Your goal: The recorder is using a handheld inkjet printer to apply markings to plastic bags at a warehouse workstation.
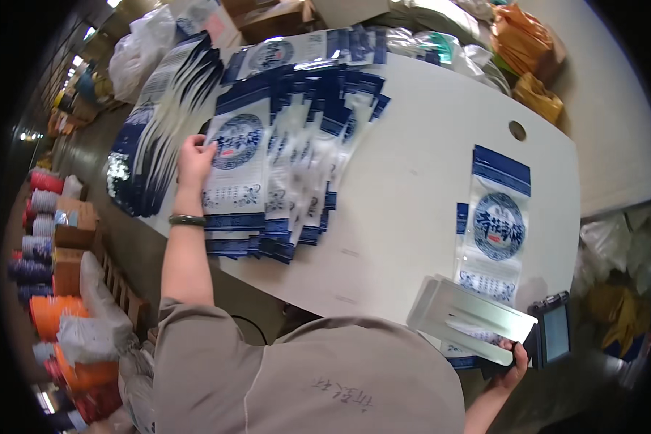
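My left hand (196, 160) is at the left edge of a blue-and-white printed plastic bag (236, 190), fingertips touching it; whether they pinch it is hard to see. That bag lies on top of a fanned pile of matching bags (309, 163). At the lower right my right hand (512, 362) grips a dark handheld device with a screen (556, 331). A slotted metal plate (477, 312) extends left from it, across the lower part of another printed bag (499, 222). Part of a further bag (461, 217) shows beneath that one.
All this lies on a white table (401, 179) with a round hole (517, 131). A second fanned bag stack (163, 125) sits at the left edge. Beyond the table are cardboard boxes (274, 19) and an orange plastic bag (521, 38). Large rolls (59, 317) stand on the left.
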The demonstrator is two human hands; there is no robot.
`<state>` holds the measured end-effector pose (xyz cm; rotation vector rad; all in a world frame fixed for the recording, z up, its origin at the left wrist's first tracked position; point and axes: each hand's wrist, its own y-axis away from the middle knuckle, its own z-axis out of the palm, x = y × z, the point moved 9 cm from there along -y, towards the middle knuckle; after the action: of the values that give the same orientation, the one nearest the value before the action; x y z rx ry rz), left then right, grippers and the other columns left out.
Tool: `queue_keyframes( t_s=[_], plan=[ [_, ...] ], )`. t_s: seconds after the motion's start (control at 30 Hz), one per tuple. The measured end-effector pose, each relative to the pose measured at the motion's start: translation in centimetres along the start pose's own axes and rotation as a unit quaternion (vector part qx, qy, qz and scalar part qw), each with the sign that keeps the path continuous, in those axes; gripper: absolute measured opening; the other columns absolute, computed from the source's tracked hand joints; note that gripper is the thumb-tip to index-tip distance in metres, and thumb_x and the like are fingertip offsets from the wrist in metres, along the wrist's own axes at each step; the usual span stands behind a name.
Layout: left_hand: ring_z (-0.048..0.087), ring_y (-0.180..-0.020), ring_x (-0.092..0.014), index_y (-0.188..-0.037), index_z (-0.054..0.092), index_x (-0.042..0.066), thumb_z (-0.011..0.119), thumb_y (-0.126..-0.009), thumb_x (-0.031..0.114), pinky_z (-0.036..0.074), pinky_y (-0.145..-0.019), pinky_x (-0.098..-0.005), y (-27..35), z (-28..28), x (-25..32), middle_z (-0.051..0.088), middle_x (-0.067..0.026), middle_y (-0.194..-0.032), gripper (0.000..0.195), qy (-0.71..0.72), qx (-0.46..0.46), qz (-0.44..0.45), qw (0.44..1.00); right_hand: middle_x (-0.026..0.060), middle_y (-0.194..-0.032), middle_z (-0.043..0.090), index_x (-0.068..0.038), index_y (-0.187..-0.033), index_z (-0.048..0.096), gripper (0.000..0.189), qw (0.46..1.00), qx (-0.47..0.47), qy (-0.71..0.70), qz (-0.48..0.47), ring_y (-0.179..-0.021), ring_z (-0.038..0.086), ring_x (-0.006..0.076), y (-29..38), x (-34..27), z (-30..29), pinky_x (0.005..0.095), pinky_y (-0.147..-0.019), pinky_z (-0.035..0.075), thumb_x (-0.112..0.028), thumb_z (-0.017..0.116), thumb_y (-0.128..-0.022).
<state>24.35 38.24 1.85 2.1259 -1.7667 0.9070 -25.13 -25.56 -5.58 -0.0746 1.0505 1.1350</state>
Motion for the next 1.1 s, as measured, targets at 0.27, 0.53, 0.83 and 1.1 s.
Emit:
queue_keyframes(
  t_s=[0.27, 0.53, 0.83, 1.1],
  plan=[
    [0.058, -0.104, -0.035, -0.113, 0.058, 0.01, 0.068, -0.084, 0.03, 0.048, -0.084, -0.0439, 4.3, -1.5, 7.7, 0.059, -0.0148, -0.109, 0.037, -0.254, 0.109, 0.098, 0.956, 0.0062, -0.081, 0.055, 0.0, -0.096, 0.055, 0.025, 0.997, 0.073, 0.006, 0.006, -0.079, 0.051, 0.0181, 0.2, 0.0, 1.2, 0.03, -0.074, 0.043, -0.019, 0.062, -0.081],
    [0.062, -0.083, -0.022, -0.117, 0.057, 0.008, 0.076, -0.076, 0.012, 0.05, -0.072, -0.0323, 30.4, 12.6, 31.5, 0.064, -0.0093, -0.096, 0.045, 0.159, -0.428, 0.34, 0.822, 0.0104, -0.076, 0.059, 0.003, -0.096, 0.06, 0.03, 0.998, 0.063, 0.024, -0.017, -0.073, 0.054, 0.0208, -0.4, -0.1, 2.4, 0.0314, -0.069, 0.045, -0.018, 0.063, -0.075],
    [0.062, -0.075, -0.034, -0.092, 0.062, 0.003, 0.064, -0.083, 0.008, 0.049, -0.067, -0.0371, 33.5, 16.8, 33.3, 0.063, -0.017, -0.079, 0.011, 0.211, -0.516, 0.327, 0.763, 0.0124, -0.093, 0.063, 0.001, -0.121, 0.05, 0.049, 0.993, 0.078, -0.038, -0.078, -0.078, 0.063, 0.0237, -0.5, -1.2, 2.8, 0.0342, -0.073, 0.054, -0.009, 0.068, -0.076],
    [0.056, -0.062, -0.026, -0.095, 0.061, 0.002, 0.06, -0.09, 0.015, 0.046, -0.062, -0.0331, 28.9, 21.4, 35.4, 0.062, -0.0139, -0.073, 0.013, 0.181, -0.462, 0.29, 0.819, 0.0129, -0.099, 0.062, 0.001, -0.123, 0.047, 0.051, 0.996, 0.031, -0.026, -0.081, -0.088, 0.063, 0.0232, -0.8, -1.5, 3.5, 0.035, -0.078, 0.054, -0.01, 0.069, -0.078]
  ],
)
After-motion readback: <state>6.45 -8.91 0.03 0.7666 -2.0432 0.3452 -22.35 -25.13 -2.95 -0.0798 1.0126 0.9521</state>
